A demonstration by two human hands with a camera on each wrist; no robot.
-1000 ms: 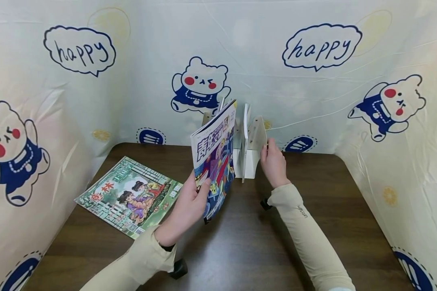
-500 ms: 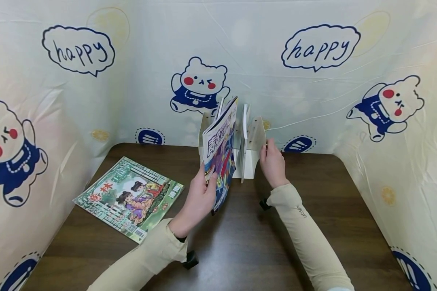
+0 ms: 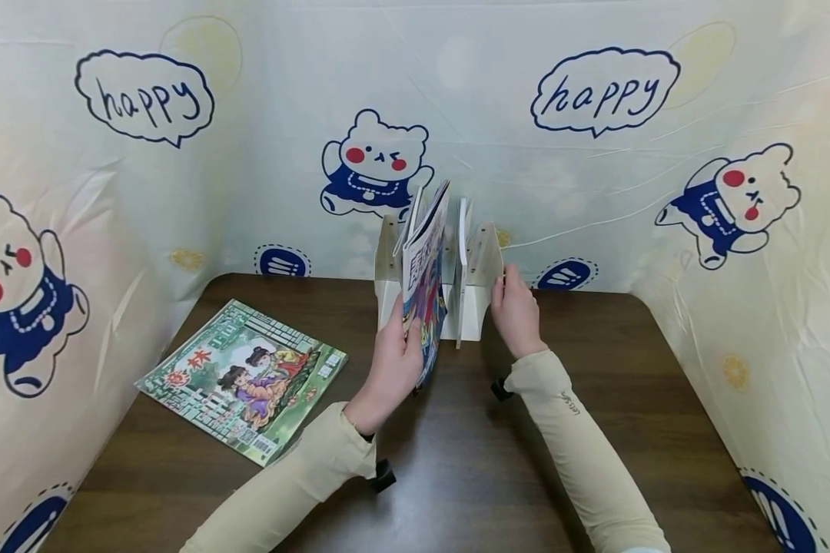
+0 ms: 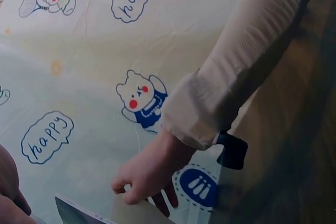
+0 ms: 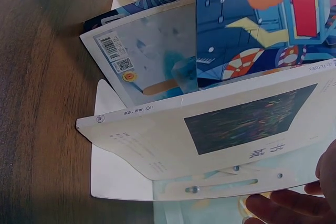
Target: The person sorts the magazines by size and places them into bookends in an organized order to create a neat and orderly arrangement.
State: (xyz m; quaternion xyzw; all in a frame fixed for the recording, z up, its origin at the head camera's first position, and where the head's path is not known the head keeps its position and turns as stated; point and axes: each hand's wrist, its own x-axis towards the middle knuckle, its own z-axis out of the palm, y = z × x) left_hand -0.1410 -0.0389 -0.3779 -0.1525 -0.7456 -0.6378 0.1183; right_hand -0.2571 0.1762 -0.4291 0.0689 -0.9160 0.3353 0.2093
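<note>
Two hands at work over a dark wood-grain counter (image 3: pixel 456 461). Left hand (image 3: pixel 396 361) curled round the lower near edge of a thin glossy magazine with a blue illustrated cover (image 3: pixel 425 284), fingers (image 3: pixel 415 349) and thumb pinching it upright, slightly tilted, its far end already between the dividers of a white slotted book rack (image 3: pixel 480 265) at the back of the counter. Right hand (image 3: pixel 515 307) set against the rack's rightmost white panel, fingers (image 5: pixel 283 205) curled on its near edge, thumb hidden. Seen from the right wrist: a white-covered paperback (image 5: pixel 210 135) standing in the neighbouring slot, just beside the blue magazine (image 5: pixel 262 30), the two apparently touching or nearly so. Lying flat on the counter, well apart to the left: a second magazine with a green illustrated cover (image 3: pixel 242 380). Behind and to both sides: a cream cloth backdrop printed with bears and "happy" speech bubbles (image 3: pixel 595 153).

Judged light, thin and floppy, with a slick cover; likely to sag or fan open if pinched at one corner. Best taken near the spine or along the lower edge, pages pressed together.
</note>
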